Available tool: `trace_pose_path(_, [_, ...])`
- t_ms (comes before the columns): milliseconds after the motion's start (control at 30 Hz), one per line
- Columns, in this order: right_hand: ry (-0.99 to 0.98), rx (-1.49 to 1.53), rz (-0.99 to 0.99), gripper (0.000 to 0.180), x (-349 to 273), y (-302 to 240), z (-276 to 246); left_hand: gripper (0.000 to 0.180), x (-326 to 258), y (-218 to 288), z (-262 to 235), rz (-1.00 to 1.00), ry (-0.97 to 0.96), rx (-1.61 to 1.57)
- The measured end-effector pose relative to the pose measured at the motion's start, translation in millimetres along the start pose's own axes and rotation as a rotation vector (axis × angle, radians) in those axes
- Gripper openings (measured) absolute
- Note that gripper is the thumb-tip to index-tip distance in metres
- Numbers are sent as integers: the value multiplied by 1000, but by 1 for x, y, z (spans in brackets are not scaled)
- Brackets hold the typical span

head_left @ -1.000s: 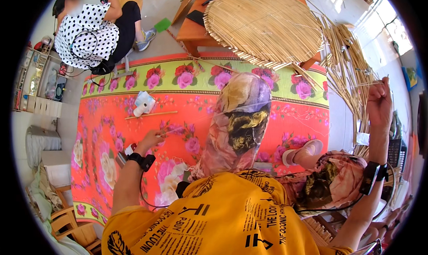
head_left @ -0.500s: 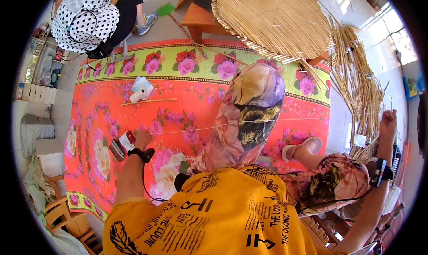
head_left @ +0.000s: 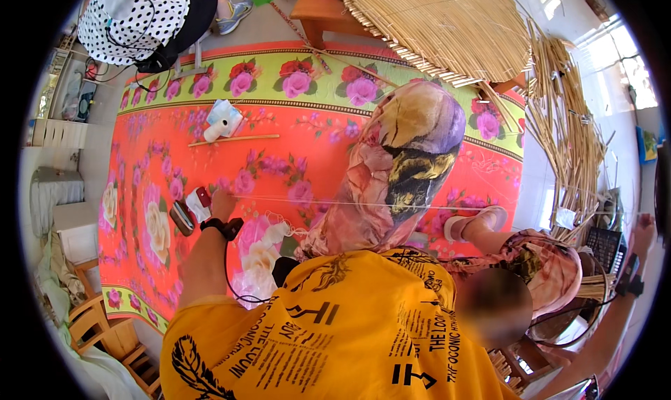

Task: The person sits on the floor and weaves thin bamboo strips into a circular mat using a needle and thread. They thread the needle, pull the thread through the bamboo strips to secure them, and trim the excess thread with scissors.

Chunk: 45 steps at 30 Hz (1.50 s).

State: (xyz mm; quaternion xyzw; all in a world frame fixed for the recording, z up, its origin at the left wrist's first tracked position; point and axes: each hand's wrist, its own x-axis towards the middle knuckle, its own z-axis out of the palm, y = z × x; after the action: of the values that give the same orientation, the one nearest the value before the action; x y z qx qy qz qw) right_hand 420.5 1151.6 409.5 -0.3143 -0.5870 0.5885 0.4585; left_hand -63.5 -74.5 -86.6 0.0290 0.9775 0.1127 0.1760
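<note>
A thin white thread is drawn straight across in front of me, over my patterned trouser leg. My left hand is low over the red floral mat and closed on the thread's left end. Far out at the right, my right hand is closed on the other end, its arm stretched wide. Loose white thread lies in a tangle near my lap. Beside my left hand are a small dark red object, a white piece and a grey-brown case.
A white roll and a thin stick lie on the mat. At the far right, a round mat of bound stalks rests on a wooden table, near loose stalks. A person in polka dots sits far left.
My right hand has moved farther right and nearer to me, lengthening the stretched thread. My left hand has stayed at almost the same spot.
</note>
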Motion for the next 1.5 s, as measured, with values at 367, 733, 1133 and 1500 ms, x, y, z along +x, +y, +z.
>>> trace_pose_path(367, [229, -246, 140, 15, -71, 77, 57, 10, -31, -15, -24, -42, 70, 87])
trace_pose_path(733, [156, -305, 203, 14, -79, 119, 113, 25, -31, -67, -43, -170, 253, -15])
trace_pose_path(1133, [107, -362, 216, 13, -76, 142, 136, 23, 1, -43, -205, -412, 137, -1148])
trace_pose_path(1500, [15, -328, 237, 12, -52, 185, 165, 22, -60, 14, -340, -73, 292, -1314])
